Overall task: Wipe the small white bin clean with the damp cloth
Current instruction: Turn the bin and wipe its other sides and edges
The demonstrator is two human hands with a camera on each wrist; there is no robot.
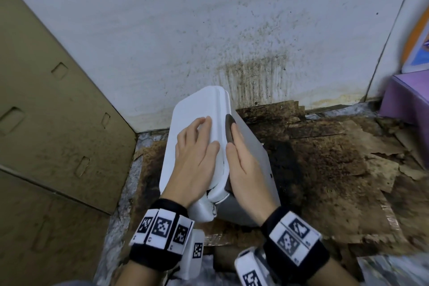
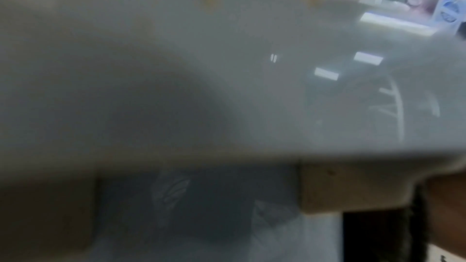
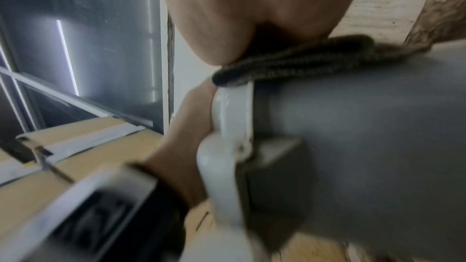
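Cardboard [image 1: 325,158], stained and torn, covered the floor where the small white bin [image 1: 195,109] lay tipped, its long axis running away from me toward the wall [image 1: 185,30]. My left hand [image 1: 197,165] rested flat on its lid, fingers straight. My right hand [image 1: 246,169] pressed the damp cloth [image 1: 229,127] flat against the side nearest it, fingers extended.

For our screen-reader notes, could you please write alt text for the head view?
A left hand rests flat on a tilted white bin's lid while the right hand presses a dark cloth against its side. Stained cardboard covers the floor below a grimy wall.
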